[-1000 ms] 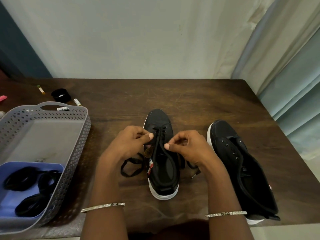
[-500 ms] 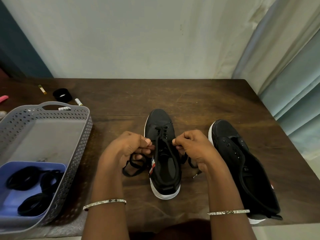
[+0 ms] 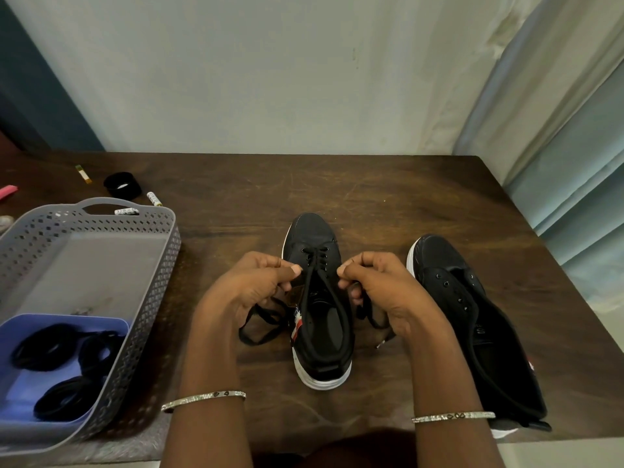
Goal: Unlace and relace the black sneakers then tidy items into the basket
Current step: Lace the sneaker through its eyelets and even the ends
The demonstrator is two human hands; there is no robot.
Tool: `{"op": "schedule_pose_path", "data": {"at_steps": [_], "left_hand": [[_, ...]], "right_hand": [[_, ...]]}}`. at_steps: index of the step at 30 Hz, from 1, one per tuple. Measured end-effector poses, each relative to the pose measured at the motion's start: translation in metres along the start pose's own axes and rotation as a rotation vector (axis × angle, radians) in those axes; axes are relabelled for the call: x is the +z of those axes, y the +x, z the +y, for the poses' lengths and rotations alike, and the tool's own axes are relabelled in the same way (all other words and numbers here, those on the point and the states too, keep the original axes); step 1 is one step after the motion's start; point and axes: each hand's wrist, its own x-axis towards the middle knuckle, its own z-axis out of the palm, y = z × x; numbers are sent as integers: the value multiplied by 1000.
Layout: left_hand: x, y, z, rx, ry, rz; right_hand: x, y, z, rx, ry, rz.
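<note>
black sneaker (image 3: 310,231) lengthwise, toe toward the wall, left hand (image 3: 250,292) grip pinching its lace (image 3: 315,258), right hand (image 3: 388,292) grip likewise

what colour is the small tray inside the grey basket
Light purplish blue. The tray shows best in the head view, at the near end of the grey basket.

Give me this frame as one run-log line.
middle sneaker: laced at toe eyelets only | left hand: holds lace | right hand: holds lace | other sneaker: eyelets empty
</note>
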Motion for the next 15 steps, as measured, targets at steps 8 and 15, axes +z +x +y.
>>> {"op": "schedule_pose_path", "data": {"at_steps": [8, 15], "left_hand": [[9, -14, 12, -48, -39, 45], [12, -22, 18, -51, -66, 69]], "right_hand": [[5, -4, -1, -50, -74, -29], [11, -5, -4, 44, -129, -69]]}}
